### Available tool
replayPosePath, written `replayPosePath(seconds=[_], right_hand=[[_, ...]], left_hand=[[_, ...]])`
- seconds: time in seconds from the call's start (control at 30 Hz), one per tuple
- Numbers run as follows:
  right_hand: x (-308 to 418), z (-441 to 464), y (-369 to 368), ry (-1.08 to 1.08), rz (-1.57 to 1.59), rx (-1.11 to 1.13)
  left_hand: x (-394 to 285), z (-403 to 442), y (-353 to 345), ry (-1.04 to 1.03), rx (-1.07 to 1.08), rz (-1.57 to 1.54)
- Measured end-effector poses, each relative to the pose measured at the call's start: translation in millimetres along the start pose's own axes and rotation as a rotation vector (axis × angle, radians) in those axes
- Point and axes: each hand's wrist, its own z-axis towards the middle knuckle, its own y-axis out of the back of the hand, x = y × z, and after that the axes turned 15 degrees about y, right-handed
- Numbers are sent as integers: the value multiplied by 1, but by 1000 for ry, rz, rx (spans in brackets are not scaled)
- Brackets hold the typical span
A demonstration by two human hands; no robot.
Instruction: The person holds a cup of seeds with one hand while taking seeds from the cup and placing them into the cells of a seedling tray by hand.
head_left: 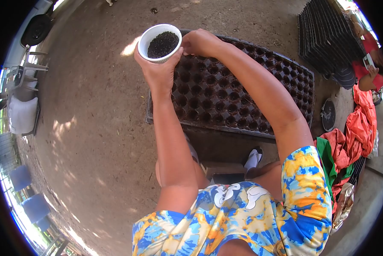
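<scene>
My left hand (159, 72) is wrapped around a white cup (143, 42) that holds small dark grains, perhaps seeds (163, 45). The cup is tilted toward me, beyond the far left corner of a black seedling tray (232, 126). Just right of the cup, my right hand (201, 43) hovers over the tray's far left cells with its fingers drawn together. Whatever those fingertips may hold is too small to make out. Many of the tray's cells show dark brown soil inside.
A tall stack of black trays (328, 36) stands at the far right, near a person in red (373, 59). Red cloth (360, 123) and green cloth (325, 160) lie at the right. A round black lid-like object (328, 114) is beside the tray. White chairs (27, 81) stand at left.
</scene>
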Motion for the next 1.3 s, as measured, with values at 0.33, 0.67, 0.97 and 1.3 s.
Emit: replayPosePath(seconds=[0.33,0.67,0.97,1.3], right_hand=[[-3,-1,-2,46,10,-31],[-1,-13,-7,138,107,50],[50,-7,54,306,-150,-310],[59,12,41,357,-335,64]], left_hand=[[-4,-2,-3,5,-10,-25],[-3,2,1,45,24,-52],[-10,-9,-5,-14,47,134],[-15,-18,-15,-32,107,127]])
